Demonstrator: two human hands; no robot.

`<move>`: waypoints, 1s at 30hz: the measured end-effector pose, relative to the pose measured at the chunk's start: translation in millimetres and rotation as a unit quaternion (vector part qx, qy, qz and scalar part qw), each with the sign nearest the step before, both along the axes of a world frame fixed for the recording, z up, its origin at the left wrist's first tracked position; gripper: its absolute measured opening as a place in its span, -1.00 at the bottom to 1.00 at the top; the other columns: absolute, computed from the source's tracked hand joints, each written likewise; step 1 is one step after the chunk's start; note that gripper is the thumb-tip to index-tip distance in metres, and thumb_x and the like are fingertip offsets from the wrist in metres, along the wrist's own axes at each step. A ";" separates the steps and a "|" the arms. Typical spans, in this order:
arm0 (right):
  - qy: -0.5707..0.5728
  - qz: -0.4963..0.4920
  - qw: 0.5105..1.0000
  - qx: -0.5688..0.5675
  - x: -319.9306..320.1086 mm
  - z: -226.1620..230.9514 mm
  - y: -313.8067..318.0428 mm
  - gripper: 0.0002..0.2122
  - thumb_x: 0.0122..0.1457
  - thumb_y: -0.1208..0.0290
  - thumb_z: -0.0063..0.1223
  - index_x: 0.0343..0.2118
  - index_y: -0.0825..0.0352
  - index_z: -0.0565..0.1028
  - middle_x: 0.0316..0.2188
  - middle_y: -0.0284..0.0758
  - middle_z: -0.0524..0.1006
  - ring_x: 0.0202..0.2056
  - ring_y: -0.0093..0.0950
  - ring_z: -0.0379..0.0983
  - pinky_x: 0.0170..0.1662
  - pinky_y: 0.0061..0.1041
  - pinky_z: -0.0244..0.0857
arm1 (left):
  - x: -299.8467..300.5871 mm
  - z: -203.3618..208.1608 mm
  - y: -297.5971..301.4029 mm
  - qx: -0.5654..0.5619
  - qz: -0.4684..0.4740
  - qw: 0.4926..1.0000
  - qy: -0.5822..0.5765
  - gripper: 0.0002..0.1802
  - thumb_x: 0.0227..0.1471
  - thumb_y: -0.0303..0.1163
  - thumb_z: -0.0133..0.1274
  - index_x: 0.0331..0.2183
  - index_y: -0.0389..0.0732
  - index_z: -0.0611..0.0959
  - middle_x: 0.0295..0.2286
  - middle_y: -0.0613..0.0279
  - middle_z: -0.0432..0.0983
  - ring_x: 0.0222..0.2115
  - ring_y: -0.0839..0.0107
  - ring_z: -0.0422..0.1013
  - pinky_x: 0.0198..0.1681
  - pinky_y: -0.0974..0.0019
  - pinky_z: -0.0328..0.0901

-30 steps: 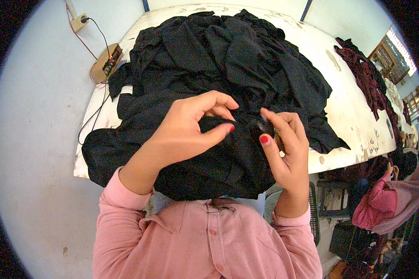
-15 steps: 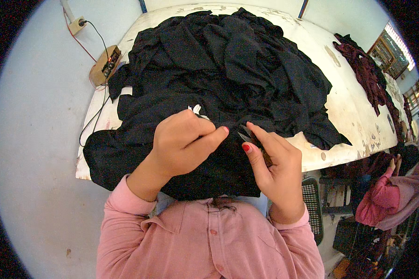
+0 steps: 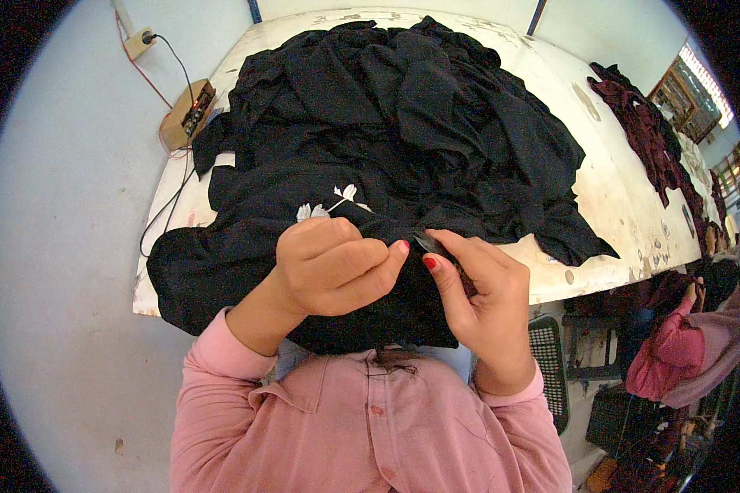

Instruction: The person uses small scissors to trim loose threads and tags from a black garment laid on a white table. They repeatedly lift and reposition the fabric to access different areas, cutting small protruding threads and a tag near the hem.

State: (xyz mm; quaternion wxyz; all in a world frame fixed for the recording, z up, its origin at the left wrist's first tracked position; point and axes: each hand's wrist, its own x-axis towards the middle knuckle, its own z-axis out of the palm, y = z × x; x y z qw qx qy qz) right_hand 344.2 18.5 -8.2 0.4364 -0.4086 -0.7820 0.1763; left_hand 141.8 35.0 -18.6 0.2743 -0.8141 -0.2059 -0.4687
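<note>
My left hand [image 3: 333, 267] is closed in a pinch on the black cloth [image 3: 247, 246] lying nearest me, thumb and forefinger pressed together at its fold. My right hand [image 3: 493, 287] grips small thread snips [image 3: 427, 242]; their dark pointed blades reach toward the left fingertips, and most of their body is hidden in the palm. A white flower pattern [image 3: 347, 194] shows on the black cloth just beyond my left knuckles. Any thread between the hands is too fine to make out.
A big heap of black cloth [image 3: 370, 90] covers much of the white table [image 3: 608, 246]. Dark maroon cloth [image 3: 645, 131] lies on the far right. A socket box [image 3: 187, 119] with cables sits by the left wall. At right are a perforated plastic chair [image 3: 548, 374] and a person in pink [image 3: 674, 353].
My left hand has turned and shifted slightly, uncovering more of the white flowers. The right hand has lowered a little, and the snips' blades, spread before, now look closer together.
</note>
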 end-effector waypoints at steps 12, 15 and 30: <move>-0.009 0.005 1.000 0.006 2.6 6.0 3.8 -0.83 0.06 0.46 0.15 -0.26 0.33 0.55 -0.55 -0.24 0.50 -0.54 -0.32 0.46 -0.48 -0.46 0.30 | -3.5 -0.8 -0.3 -0.019 0.004 1.000 -0.004 -0.83 -0.33 -0.50 0.24 -0.54 -0.08 0.63 -0.57 0.45 0.38 -0.65 0.53 0.27 -0.66 0.49 0.14; 0.021 -0.023 0.998 0.059 11.2 -0.1 16.7 -0.69 -0.01 0.37 0.24 -0.19 0.37 0.52 -0.41 -0.17 0.50 -0.39 -0.25 0.46 -0.29 -0.42 0.32 | -10.2 0.9 2.5 -0.058 0.024 0.997 -0.035 -0.80 -0.34 -0.53 0.27 -0.52 -0.09 0.63 -0.57 0.39 0.40 -0.63 0.46 0.31 -0.62 0.43 0.20; 0.558 0.072 0.786 -0.257 38.9 -87.3 80.8 -0.84 0.20 0.56 -0.15 -0.17 0.30 0.40 -0.34 -0.32 0.49 -0.32 -0.50 0.44 -0.27 -0.55 0.36 | -24.0 47.4 -15.0 -0.676 -0.223 0.682 0.168 -0.65 0.14 -0.21 0.00 -0.13 -0.25 0.55 -0.11 0.05 0.51 -0.09 0.21 0.46 -0.02 0.28 0.32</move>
